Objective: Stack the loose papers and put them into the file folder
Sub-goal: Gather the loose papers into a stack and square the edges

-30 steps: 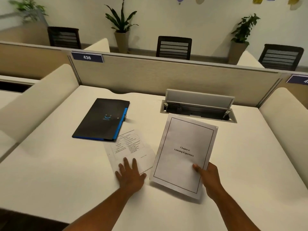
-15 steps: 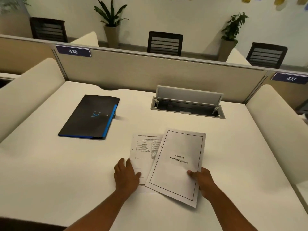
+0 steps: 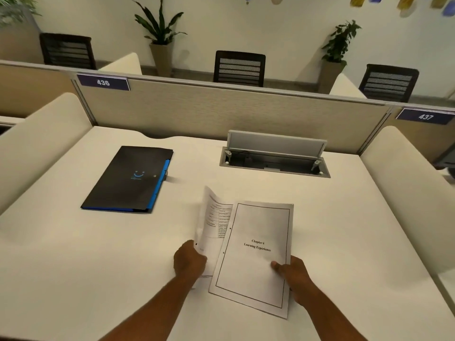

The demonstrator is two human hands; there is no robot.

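Two hands grip white papers: left [image 3: 189, 260] curled table sheet [image 3: 213, 220], right [image 3: 293, 273] bordered "Chapter 6" page [image 3: 256, 257].

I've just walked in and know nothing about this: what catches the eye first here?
Two hands low in the middle: the right hand holds a "Chapter 6" sheet, the left hand lifts a table-printed sheet beneath it. A closed black folder lies far left.
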